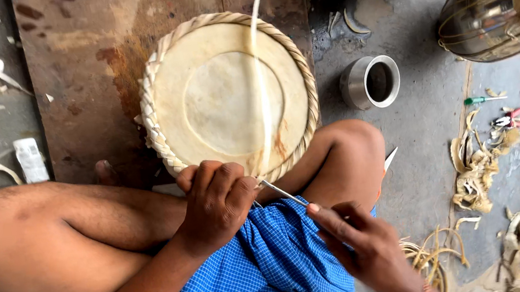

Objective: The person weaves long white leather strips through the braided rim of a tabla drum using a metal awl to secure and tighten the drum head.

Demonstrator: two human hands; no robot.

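A round drum head [229, 98] of pale hide with a braided rim stands between my bent legs. My left hand [216, 199] is closed on the near rim of the drum, gripping it beside a pale hide strap [259, 75] that runs up across the drum face. My right hand [364, 244] pinches the near end of a thin metal tool [283, 193] whose tip reaches the rim next to my left hand. A blue checked cloth [271, 254] covers my lap.
A small steel cup [372, 81] stands right of the drum. A large metal drum shell [493, 9] lies at top right. Hide scraps and strips [475, 171] litter the grey floor on the right, with small tools [508, 118]. A brown board [91, 67] lies under the drum.
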